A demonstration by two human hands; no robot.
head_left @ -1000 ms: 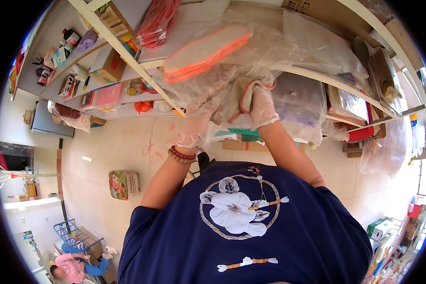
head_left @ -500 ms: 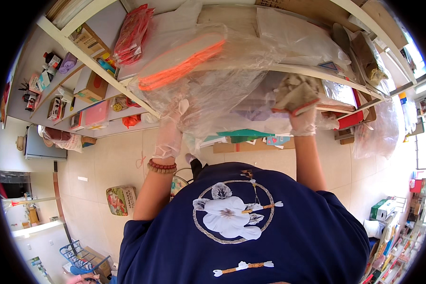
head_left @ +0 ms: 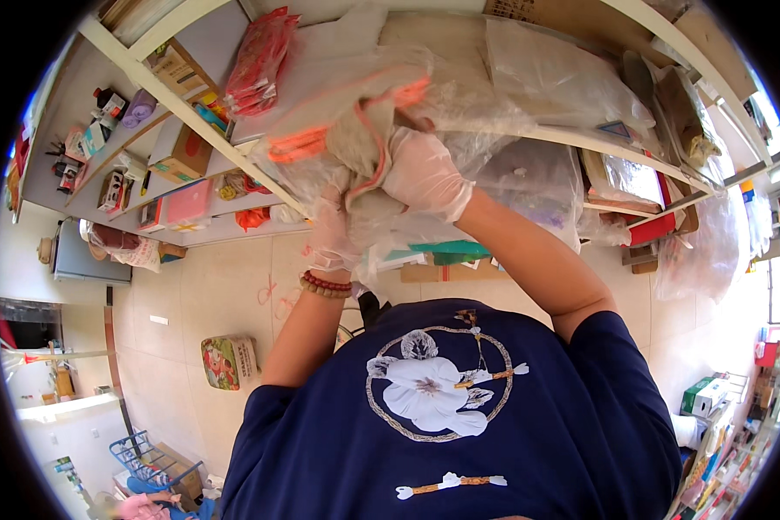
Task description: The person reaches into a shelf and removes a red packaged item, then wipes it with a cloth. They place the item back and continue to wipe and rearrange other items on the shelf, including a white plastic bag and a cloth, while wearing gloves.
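My right hand (head_left: 425, 173), in a thin translucent glove, grips a beige cloth (head_left: 360, 139) with red edging over a clear plastic bag (head_left: 485, 121) on the rack. The cloth covers part of a stack of flat beige pieces with bright orange edges (head_left: 299, 143). My gloved left hand (head_left: 334, 225) is just below the cloth, closed at the bag's lower part; what exactly its fingers hold is hidden by cloth and crumpled plastic.
A metal rack (head_left: 199, 121) holds red packages (head_left: 260, 61), boxes (head_left: 178, 152), bottles and bagged goods. A floral-printed stool (head_left: 221, 360) stands on the tiled floor. A person in pink (head_left: 143, 507) is by a blue metal frame (head_left: 139, 455) at lower left.
My right hand swung out rightward with the cloth, then came back left onto the orange-edged stack, now partly covering it. My left hand moved left, then slightly right again.
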